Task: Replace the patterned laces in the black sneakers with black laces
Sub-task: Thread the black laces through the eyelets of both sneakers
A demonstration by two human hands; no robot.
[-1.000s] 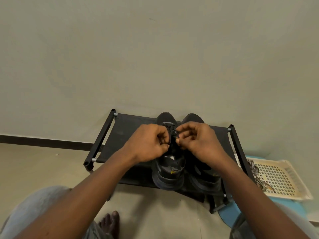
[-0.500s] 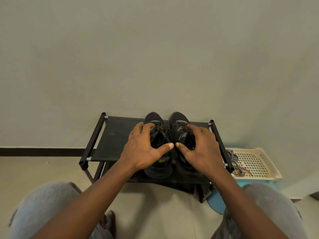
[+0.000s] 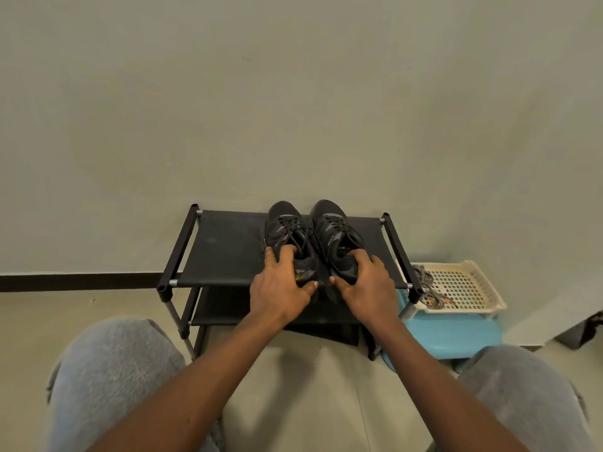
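Note:
Two black sneakers stand side by side on top of a black shoe rack (image 3: 225, 252), toes toward the wall, both laced in black. My left hand (image 3: 282, 285) grips the heel of the left sneaker (image 3: 285, 226), fingers in its opening and thumb around the back. My right hand (image 3: 365, 285) grips the heel of the right sneaker (image 3: 332, 226) the same way. The patterned black-and-white laces (image 3: 424, 282) lie in a cream plastic basket (image 3: 470, 288) to the right of the rack.
The basket rests on a blue stool (image 3: 450, 334) beside the rack. A plain wall stands right behind the rack, with a dark skirting strip (image 3: 78, 282) at floor level. My knees in grey trousers fill the bottom corners. The rack has a lower shelf (image 3: 228, 308).
My hands left the laces at the middle of the shoes and slid back to the heels, one hand on each sneaker. The view has pulled back and the shoes sit further away.

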